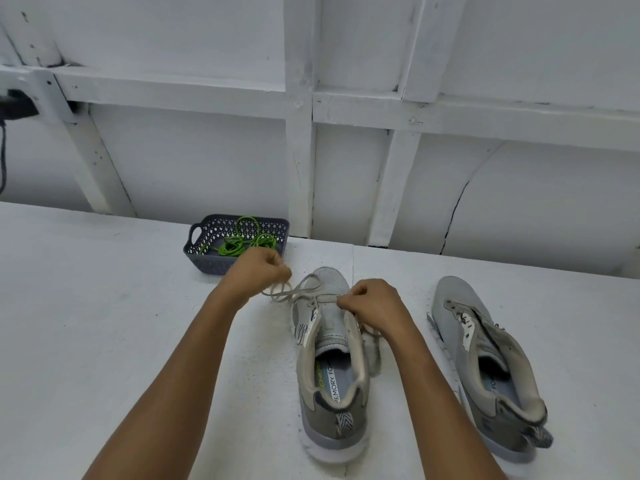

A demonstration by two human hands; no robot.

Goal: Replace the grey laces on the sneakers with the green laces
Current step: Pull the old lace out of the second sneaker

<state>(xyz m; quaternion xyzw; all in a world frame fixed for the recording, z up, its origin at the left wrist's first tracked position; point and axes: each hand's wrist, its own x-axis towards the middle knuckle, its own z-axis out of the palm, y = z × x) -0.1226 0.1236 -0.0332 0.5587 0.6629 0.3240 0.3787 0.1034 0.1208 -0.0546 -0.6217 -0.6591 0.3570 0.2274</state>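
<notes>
Two grey sneakers stand on the white table, toes pointing away from me. The left sneaker (329,358) is in the middle, and a grey lace (294,292) still runs through its lowest eyelets near the toe. My left hand (259,268) grips the loose length of that lace, pulled out to the left of the toe. My right hand (374,299) pinches the lace at the right side of the tongue. The right sneaker (485,362) stands alone with bare eyelets. Green laces (246,239) lie coiled in a dark grey basket (207,254) behind my left hand.
The white table (104,306) runs wide to the left and in front of the shoes. A white panelled wall (311,133) rises right behind the table's far edge. A dark object with a cable (14,109) hangs at the far left.
</notes>
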